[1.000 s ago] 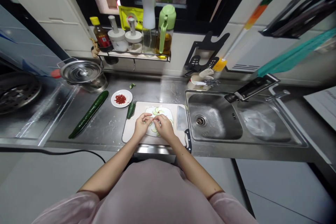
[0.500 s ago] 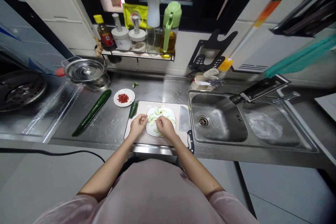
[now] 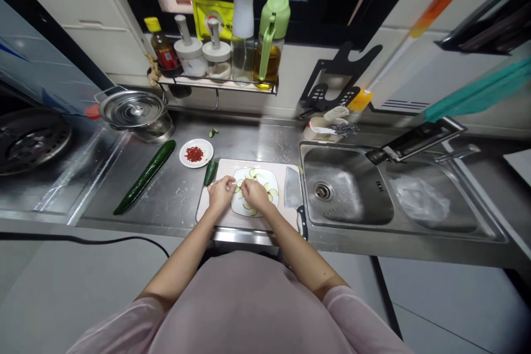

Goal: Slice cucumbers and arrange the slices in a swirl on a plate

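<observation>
A white squarish plate rests on a pale cutting board. Thin curved cucumber slices lie on it in small fan-like groups, with tiny red bits at some of them. Over the plate's left edge is my left hand, its fingertips pinched together. My right hand hovers above the plate's middle, fingers closed and close to the left fingertips. Whatever either pinch holds is too small to make out. A small white plate holds chopped red pieces beyond the board's left corner.
A knife lies at the board's right side. A short cucumber piece touches the board's left edge, and a whole cucumber lies farther left. The steel sink is on the right. A lidded pot stands back left, below a condiment shelf.
My right hand has shifted slightly left, closer to my left hand. Slices on the plate's right side are more exposed. The camera view has tilted a little.
</observation>
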Motion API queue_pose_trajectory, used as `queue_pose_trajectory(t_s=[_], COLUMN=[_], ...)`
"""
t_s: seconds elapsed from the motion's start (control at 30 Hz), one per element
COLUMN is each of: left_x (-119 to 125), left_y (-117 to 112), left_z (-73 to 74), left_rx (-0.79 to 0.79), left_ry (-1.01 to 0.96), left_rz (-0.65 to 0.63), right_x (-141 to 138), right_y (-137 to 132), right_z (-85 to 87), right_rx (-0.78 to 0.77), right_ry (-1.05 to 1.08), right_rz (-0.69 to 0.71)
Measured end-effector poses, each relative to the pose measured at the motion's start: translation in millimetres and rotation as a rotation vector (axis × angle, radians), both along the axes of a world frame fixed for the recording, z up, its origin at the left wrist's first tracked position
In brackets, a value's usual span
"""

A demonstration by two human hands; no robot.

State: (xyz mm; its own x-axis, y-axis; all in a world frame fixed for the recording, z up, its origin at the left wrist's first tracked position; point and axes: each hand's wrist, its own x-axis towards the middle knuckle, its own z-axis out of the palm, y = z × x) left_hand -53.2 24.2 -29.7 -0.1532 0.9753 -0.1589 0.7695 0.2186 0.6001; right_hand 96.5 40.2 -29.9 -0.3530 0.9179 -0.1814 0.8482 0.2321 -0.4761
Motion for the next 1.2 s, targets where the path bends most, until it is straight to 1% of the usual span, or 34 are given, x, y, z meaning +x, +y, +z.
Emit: queue_pose_trajectory(t_s=[0.23, 0.53, 0.87, 1.07, 1.2], left_x=[5.2, 8.4, 12.3, 13.4, 13.5], left_y=[0.3, 2.4, 2.8, 2.2, 2.0], left_z=[0.1, -5.7, -4.8, -8.7, -9.2], left_rx=[0.011, -0.004, -0.018, -0.017, -0.01], left_ry=[0.009, 0.033, 0.072, 0.086, 0.104], left_rz=[-0.005, -0.041, -0.084, -0.1, -0.105], right_x=[0.2, -0.9, -2.7, -4.4, -3.9], right_y=[2.2, 3.8, 5.3, 5.5, 6.2], right_z=[-1.2, -5.7, -9.1, -7.7, -5.5], right_rx=[0.007, 0.004, -0.009, -0.003, -0.013], right_ry=[-0.013, -0.044, -0.093, -0.11, -0.084], right_rz=[0.016, 0.032, 0.041, 0.036, 0.023])
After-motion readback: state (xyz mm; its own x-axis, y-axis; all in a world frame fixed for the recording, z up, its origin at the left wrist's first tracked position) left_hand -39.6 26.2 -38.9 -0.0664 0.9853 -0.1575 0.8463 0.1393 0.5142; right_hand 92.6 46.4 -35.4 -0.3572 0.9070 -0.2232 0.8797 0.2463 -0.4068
